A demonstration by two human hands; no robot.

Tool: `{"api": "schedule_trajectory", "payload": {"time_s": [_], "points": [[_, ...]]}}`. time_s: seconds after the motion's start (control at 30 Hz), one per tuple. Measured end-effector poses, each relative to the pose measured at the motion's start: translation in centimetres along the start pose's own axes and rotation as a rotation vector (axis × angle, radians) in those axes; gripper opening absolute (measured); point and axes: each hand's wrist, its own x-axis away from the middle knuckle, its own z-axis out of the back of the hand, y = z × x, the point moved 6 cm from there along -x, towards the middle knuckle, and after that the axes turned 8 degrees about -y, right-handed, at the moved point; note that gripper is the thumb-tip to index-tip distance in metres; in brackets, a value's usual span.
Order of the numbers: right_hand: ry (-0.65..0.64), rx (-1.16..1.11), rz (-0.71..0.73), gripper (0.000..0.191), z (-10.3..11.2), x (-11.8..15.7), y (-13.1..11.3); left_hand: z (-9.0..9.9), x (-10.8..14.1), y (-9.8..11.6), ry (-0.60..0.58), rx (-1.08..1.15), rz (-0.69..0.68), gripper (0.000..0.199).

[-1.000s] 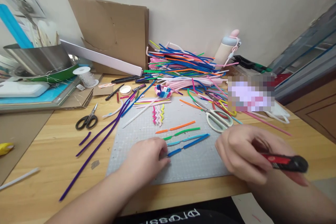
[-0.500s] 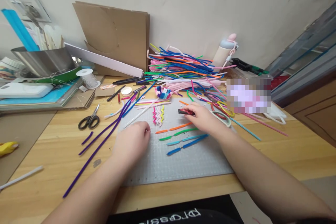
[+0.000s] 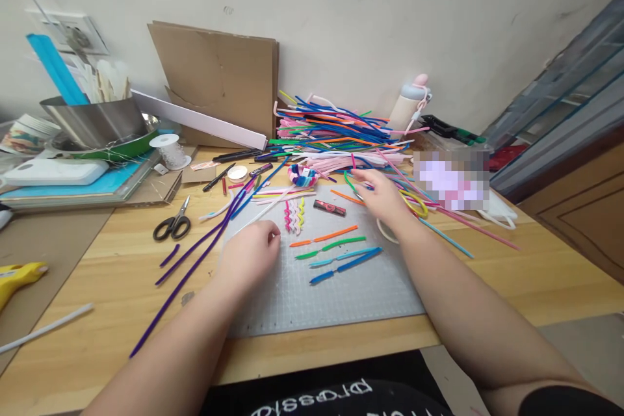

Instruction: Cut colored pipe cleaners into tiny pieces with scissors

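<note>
My right hand (image 3: 379,196) is closed around a pair of scissors, whose pale loop handle (image 3: 387,231) shows below the wrist; most of the scissors is hidden. My left hand (image 3: 254,251) rests on the left of the grey cutting mat (image 3: 297,309) with curled fingers, and nothing shows in them. Between the hands lie an orange pipe cleaner (image 3: 336,233), a green one (image 3: 341,244), a light blue one (image 3: 344,257) and a dark blue one (image 3: 358,259), each narrowed at one spot. Behind them are wavy pink, white and yellow pieces (image 3: 294,216) and a short black-and-red tube (image 3: 329,208).
A heap of pipe cleaners (image 3: 336,127) lies against the wall. Black-handled scissors (image 3: 171,227) and long purple pipe cleaners (image 3: 180,296) are at left. Further back stand a metal bowl (image 3: 97,122), a clear spool (image 3: 170,153), cardboard (image 3: 219,84) and a bottle (image 3: 408,104).
My right hand has let go of the black-and-red tube, which now lies on the mat, and has taken hold of the pale-handled scissors, shifting them left. My left hand stays in place. The view has shifted slightly.
</note>
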Motion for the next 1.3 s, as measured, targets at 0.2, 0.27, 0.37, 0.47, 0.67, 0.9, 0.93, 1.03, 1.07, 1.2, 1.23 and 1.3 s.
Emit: {"api": "schedule_trajectory", "payload": {"time_s": [0.2,0.27,0.37,0.47,0.67,0.9,0.93,1.03,1.07,1.2,1.23,1.3], "points": [[-0.246,0.166,-0.302,0.015,2.3,1.9,6.8,0.3,-0.3,-0.4,0.021,0.076,-0.009,0.02],[-0.312,0.203,-0.337,0.011,1.6,2.8,7.5,0.3,-0.4,-0.5,0.025,0.085,-0.014,0.021],[-0.32,0.226,-0.357,0.011,0.7,4.0,7.3,0.3,-0.5,-0.4,0.034,0.089,-0.023,0.021],[-0.302,0.19,-0.35,0.016,0.4,4.7,6.9,0.2,-0.4,-0.2,0.048,0.115,-0.05,0.021],[-0.2,-0.064,-0.361,0.013,1.7,6.0,7.5,-1.0,-0.5,0.8,0.018,0.186,-0.155,0.019],[-0.065,-0.689,-0.34,0.032,3.5,8.0,8.7,-2.4,-0.4,1.6,-0.001,0.195,-0.252,0.013],[-0.036,-0.779,-0.317,0.035,3.6,8.1,8.5,-2.5,-0.5,1.7,0.004,0.195,-0.264,0.013],[0.053,-0.987,-0.234,0.045,3.8,8.5,7.5,-2.7,-0.6,1.7,0.028,0.201,-0.283,0.013],[0.068,-1.043,-0.208,0.048,3.7,8.5,7.1,-2.8,-0.7,1.7,0.038,0.204,-0.278,0.014],[-0.012,-1.357,-0.113,0.055,2.8,8.0,4.1,-2.9,-0.7,1.5,0.051,0.219,-0.258,0.01],[-0.047,-1.41,-0.087,0.055,2.7,7.7,3.1,-2.9,-0.7,1.5,0.049,0.225,-0.257,0.008],[-0.109,-1.426,-0.028,0.049,2.8,7.1,1.0,-2.9,-0.7,1.5,0.046,0.246,-0.249,0.01]]}}
